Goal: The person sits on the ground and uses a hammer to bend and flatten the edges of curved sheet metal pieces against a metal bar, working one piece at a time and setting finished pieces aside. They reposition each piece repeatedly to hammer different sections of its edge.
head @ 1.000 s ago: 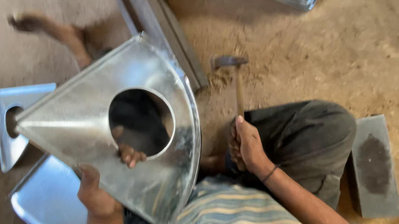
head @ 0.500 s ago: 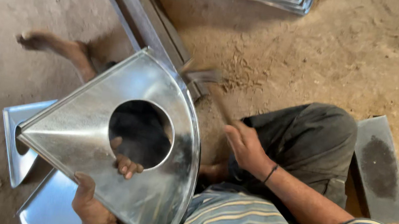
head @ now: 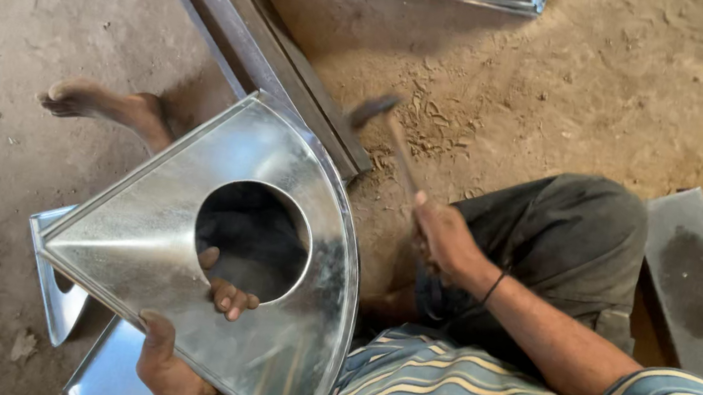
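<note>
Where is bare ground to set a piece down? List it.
Free: concrete floor left of the steel bar; sandy ground between the bar and grey block. Crowded: around the fan-shaped metal piece, both hands, hammer.

one hammer [head: 384, 129], four sheet-metal pieces [head: 181, 238], one steel rail [head: 246, 36]

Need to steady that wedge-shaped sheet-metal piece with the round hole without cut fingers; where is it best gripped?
Probably at the rim of the round hole, coming from the near, lower edge. The sheet-metal piece stands tilted with that edge toward the body. The left hand already grips so: fingers hooked through the hole, thumb flat on the face. The right hand holds the hammer.
</note>
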